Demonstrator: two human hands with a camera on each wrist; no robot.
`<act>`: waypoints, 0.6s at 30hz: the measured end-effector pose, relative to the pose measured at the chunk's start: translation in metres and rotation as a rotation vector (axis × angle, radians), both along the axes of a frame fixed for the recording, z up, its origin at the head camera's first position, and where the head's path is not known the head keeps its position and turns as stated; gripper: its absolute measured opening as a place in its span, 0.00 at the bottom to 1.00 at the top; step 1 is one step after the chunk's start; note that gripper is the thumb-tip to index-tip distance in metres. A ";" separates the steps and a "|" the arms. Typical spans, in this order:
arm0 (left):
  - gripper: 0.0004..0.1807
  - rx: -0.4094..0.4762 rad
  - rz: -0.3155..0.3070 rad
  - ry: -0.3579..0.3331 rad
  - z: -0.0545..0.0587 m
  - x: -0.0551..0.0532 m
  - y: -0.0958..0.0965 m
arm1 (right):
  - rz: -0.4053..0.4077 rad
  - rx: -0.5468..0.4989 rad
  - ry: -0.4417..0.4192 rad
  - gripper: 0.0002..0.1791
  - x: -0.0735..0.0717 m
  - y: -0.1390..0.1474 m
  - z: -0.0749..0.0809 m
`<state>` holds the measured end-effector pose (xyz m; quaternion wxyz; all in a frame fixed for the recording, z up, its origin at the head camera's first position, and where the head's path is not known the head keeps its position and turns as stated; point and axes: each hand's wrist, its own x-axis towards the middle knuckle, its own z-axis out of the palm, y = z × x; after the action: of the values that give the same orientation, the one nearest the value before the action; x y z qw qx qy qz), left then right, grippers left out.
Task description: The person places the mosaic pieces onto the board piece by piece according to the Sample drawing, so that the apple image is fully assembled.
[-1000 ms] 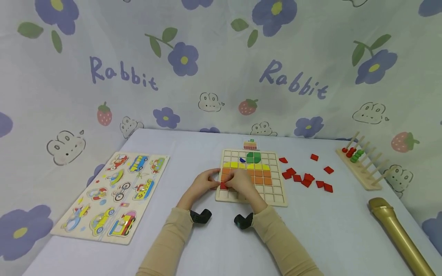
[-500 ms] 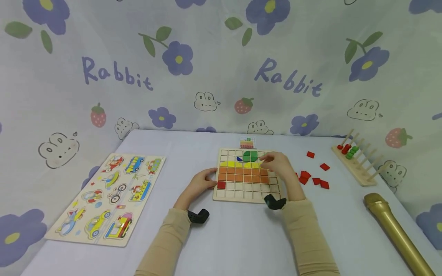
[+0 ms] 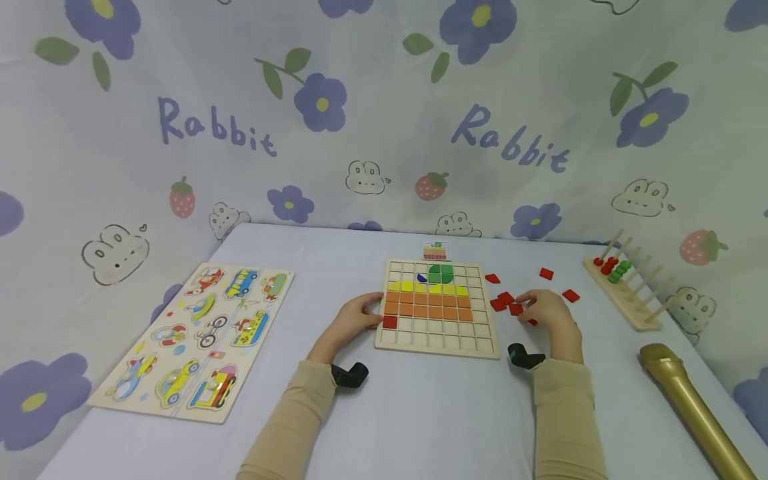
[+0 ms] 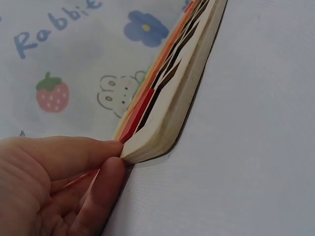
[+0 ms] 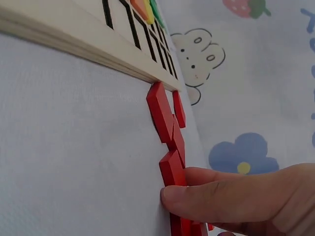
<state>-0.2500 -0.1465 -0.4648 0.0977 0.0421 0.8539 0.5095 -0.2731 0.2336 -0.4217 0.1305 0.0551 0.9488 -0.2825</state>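
At its left edge, the wooden grid board (image 3: 437,344) is pinched between thumb and forefinger of my left hand (image 3: 353,319). Green, blue, yellow and orange pieces fill part of its cells, and one red square (image 3: 390,322) lies in a cell close to that hand. To the right of the board, my right hand (image 3: 551,317) reaches down among loose red tiles (image 3: 498,305). In the right wrist view its thumb and forefinger pinch a red tile (image 5: 172,167); more red tiles beneath the hand are partly hidden.
Behind the board lies a small picture card (image 3: 436,251). A vehicle puzzle board (image 3: 198,333) is on the left. On the right are a peg stand with beads (image 3: 627,293) and a gold microphone (image 3: 690,400). Other red tiles (image 3: 571,295) lie beyond my right hand.
My right hand has left the red square on the board, passed over the grid and moved right to the loose red tiles. My left hand keeps its place at the board's edge.
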 end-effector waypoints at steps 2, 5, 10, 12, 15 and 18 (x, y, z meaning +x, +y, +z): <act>0.31 -0.006 0.003 0.001 0.000 0.000 0.001 | -0.010 0.000 0.001 0.21 0.000 0.001 -0.002; 0.31 -0.010 0.010 -0.005 -0.001 0.000 0.000 | -0.015 0.003 0.008 0.20 0.000 0.002 -0.005; 0.31 -0.023 0.008 -0.008 -0.003 0.000 0.000 | -0.017 -0.015 0.036 0.23 0.001 0.000 -0.003; 0.31 -0.021 0.004 -0.012 -0.002 0.001 -0.001 | -0.013 -0.056 0.057 0.24 0.002 -0.005 0.001; 0.31 -0.007 -0.004 -0.009 -0.002 0.000 -0.001 | 0.038 -0.132 0.110 0.25 0.001 -0.024 0.009; 0.31 -0.003 -0.008 -0.007 -0.002 -0.002 -0.001 | 0.134 -0.177 0.165 0.23 0.001 -0.056 0.015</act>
<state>-0.2516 -0.1477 -0.4670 0.1027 0.0436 0.8540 0.5081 -0.2724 0.1780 -0.4065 0.0750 -0.0437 0.9291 -0.3595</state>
